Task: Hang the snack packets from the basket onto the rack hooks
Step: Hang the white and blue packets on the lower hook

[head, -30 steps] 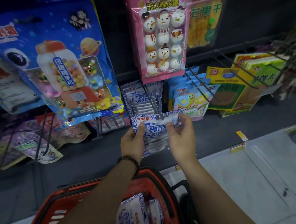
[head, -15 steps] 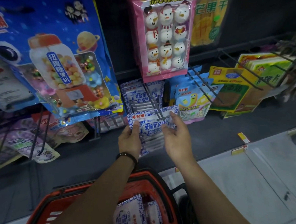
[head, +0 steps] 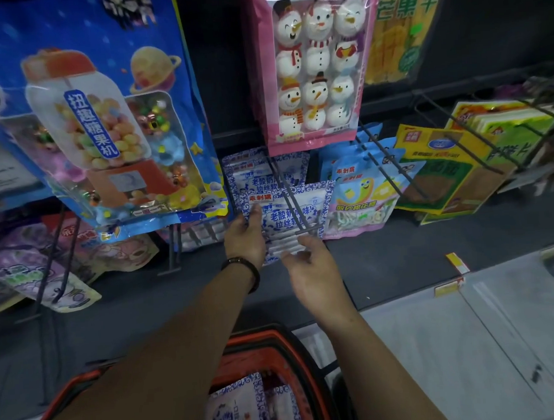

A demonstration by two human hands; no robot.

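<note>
The blue-and-white snack packet [head: 288, 209] hangs on the double-wire rack hook [head: 296, 213], threaded partway along the wires, which cross over its face. Behind it on the same hook hang more packets of the same print [head: 260, 170]. The left hand [head: 246, 235] touches the left edge of the front packet just left of the hook, thumb on the front face near the red label; the fingers behind are hidden, so whether it pinches the packet cannot be told. The right hand [head: 314, 272] sits below and just right of the hook tip, fingers spread and loosely curled, clear of the packet, holding nothing. A dark wristband [head: 245, 266] is on the left wrist.

Well below the hook, the red basket [head: 276, 348] holds further blue-and-white packets [head: 238, 411]. Above the hook hangs a pink snowman marshmallow bag [head: 313, 69]. Left of the hook hangs a large blue candy bag [head: 104, 122]. Right of the hook hangs a pale blue packet with a yellow figure [head: 358, 199].
</note>
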